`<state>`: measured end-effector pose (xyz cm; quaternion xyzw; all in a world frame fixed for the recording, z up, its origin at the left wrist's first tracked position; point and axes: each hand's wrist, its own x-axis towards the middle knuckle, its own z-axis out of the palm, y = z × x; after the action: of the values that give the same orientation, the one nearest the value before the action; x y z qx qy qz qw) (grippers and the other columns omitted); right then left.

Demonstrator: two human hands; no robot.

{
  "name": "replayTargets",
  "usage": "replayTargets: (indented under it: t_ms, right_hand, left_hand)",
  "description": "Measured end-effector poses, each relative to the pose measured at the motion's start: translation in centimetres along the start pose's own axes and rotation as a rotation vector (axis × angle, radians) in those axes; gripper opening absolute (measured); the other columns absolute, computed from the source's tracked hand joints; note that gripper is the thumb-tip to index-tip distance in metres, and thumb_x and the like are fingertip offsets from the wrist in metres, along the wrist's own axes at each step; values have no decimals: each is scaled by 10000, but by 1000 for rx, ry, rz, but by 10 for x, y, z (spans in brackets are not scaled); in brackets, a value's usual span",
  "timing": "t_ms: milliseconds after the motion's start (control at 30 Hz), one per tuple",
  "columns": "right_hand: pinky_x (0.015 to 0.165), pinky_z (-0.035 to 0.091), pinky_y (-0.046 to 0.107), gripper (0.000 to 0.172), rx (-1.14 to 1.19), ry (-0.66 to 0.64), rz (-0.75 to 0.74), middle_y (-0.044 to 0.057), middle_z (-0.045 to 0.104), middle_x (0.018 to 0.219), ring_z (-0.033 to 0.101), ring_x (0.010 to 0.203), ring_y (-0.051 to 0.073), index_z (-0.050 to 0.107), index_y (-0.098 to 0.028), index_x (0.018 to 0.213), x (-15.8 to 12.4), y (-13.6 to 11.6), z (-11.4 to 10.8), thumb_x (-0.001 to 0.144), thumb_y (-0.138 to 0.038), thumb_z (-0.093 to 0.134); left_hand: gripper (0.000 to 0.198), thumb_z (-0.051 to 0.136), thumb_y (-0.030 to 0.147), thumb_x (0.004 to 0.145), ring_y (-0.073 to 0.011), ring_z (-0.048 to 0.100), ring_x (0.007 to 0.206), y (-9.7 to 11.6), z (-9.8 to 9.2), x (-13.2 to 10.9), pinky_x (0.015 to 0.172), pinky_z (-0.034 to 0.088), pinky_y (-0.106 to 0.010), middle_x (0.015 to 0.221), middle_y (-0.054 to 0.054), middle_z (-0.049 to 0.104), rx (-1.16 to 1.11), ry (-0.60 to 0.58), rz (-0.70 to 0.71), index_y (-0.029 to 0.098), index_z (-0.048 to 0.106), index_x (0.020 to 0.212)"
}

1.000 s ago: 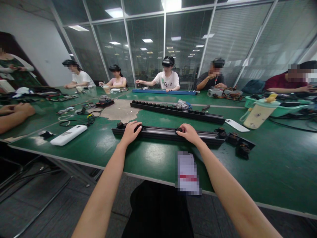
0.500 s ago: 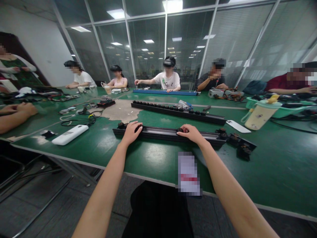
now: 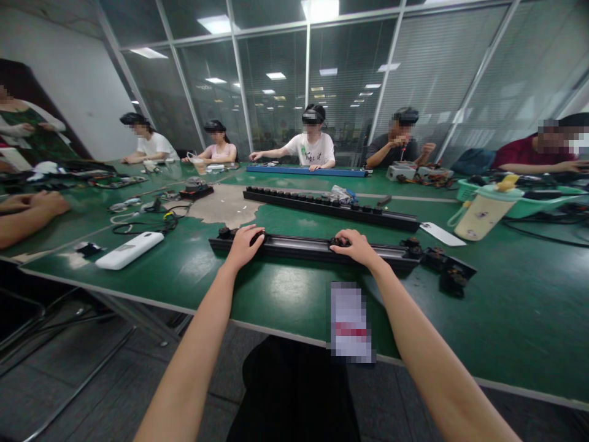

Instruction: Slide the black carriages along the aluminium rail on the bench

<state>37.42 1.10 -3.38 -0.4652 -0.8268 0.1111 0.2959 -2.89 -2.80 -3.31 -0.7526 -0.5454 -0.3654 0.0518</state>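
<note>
A long black rail (image 3: 299, 244) with a shiny channel lies lengthwise before me on the green table. My left hand (image 3: 245, 243) curls over its left part, the fingers closed around a small black piece (image 3: 260, 236) mostly hidden beneath them. Right of the middle, my right hand (image 3: 356, 244) grips a small black block (image 3: 339, 242) seated in the channel. Another black block (image 3: 411, 247) sits at the rail's right end, and one more (image 3: 225, 232) at its left end. Loose black blocks (image 3: 453, 279) lie just past the right end.
Behind stands a longer black rail (image 3: 322, 207) lined with blocks. A phone (image 3: 442, 234), a cup (image 3: 486, 212) and a green basket (image 3: 538, 205) are to the right. A white device (image 3: 131, 250) and cables (image 3: 147, 226) lie left. A blurred sheet (image 3: 350, 322) is near the edge. Several people sit around.
My right hand and the block under it have shifted very slightly to the right along the rail. My left hand stays in place. A person across the table has raised a hand.
</note>
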Motion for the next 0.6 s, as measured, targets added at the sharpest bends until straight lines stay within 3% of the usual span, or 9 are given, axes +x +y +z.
replayTargets:
  t_ms: [600]
  right_hand:
    - [746,330,326,263,44,-18,47,8,622,789,533,810,213,528,-236,764,0,-8,-7,787,-410,724]
  left_hand:
    - [411,443,459,1006,-278,528,1380,3,-2,0,1219,365,-520,1312,-83,712,3,-29,-26,240,701,1239]
